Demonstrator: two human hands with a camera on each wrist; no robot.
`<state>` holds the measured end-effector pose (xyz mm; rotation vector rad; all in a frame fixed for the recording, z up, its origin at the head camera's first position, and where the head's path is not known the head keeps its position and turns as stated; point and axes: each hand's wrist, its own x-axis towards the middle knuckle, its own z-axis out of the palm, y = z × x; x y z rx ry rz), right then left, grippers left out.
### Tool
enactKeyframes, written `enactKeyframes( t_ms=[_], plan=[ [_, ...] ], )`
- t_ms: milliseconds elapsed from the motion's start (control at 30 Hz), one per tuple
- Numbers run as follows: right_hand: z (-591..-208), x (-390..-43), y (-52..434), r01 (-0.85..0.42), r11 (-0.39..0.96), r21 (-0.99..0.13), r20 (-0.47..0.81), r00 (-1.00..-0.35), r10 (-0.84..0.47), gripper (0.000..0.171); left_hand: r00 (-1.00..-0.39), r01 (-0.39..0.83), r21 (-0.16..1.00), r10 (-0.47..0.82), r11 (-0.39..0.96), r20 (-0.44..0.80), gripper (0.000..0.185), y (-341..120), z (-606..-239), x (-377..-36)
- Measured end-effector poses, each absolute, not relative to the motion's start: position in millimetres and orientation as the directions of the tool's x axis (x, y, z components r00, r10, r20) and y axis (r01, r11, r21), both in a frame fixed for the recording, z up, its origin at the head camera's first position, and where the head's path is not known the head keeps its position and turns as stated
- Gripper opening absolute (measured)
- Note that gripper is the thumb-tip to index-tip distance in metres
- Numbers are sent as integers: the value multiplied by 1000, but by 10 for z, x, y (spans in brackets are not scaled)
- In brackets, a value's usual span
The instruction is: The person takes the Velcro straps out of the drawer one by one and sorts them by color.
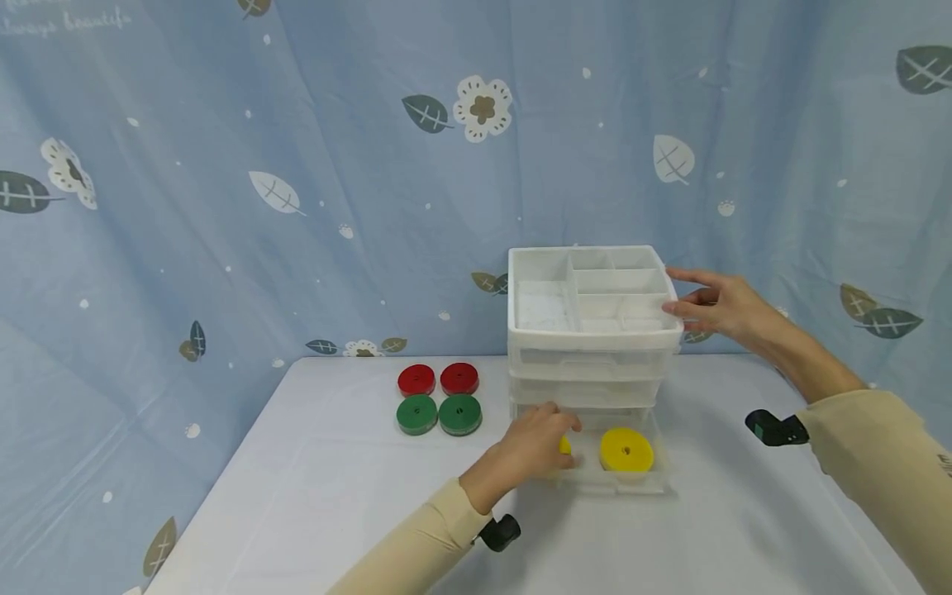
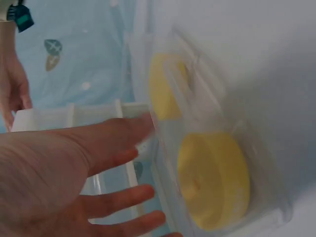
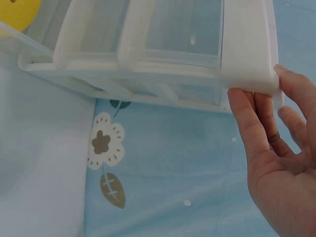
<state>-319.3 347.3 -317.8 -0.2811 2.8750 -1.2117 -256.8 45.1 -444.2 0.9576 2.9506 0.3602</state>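
The clear bottom drawer (image 1: 621, 475) of the white drawer unit (image 1: 591, 347) stands pulled out on the table (image 1: 297, 496), holding two yellow discs (image 1: 627, 450) side by side. The left hand (image 1: 531, 446) rests at the drawer's left front with fingers straight and relaxed, hiding most of the left disc, while the right hand (image 1: 717, 310) lies open against the unit's top right edge. Left of the unit, well apart from it, sit two red discs (image 1: 438, 379) behind two green discs (image 1: 439, 414).
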Motion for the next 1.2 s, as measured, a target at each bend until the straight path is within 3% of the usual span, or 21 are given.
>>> enactKeyframes(
  t_ms=[500,1000,1200],
  plan=[
    [-3181,-3188,3466,-172,672,-720,74,-982,-172,83,-818,532,53,529,845,-223,29,615,-4275,-2687],
    [-3185,-3186,3451,-164,678,-717,73,-984,-161,83,-810,583,-64,575,810,-115,36,636,-4487,-2795],
    [-3206,-3190,3467,-159,681,-715,70,-985,-156,84,-807,582,-26,574,813,-138,39,623,-4506,-2797]
  ],
)
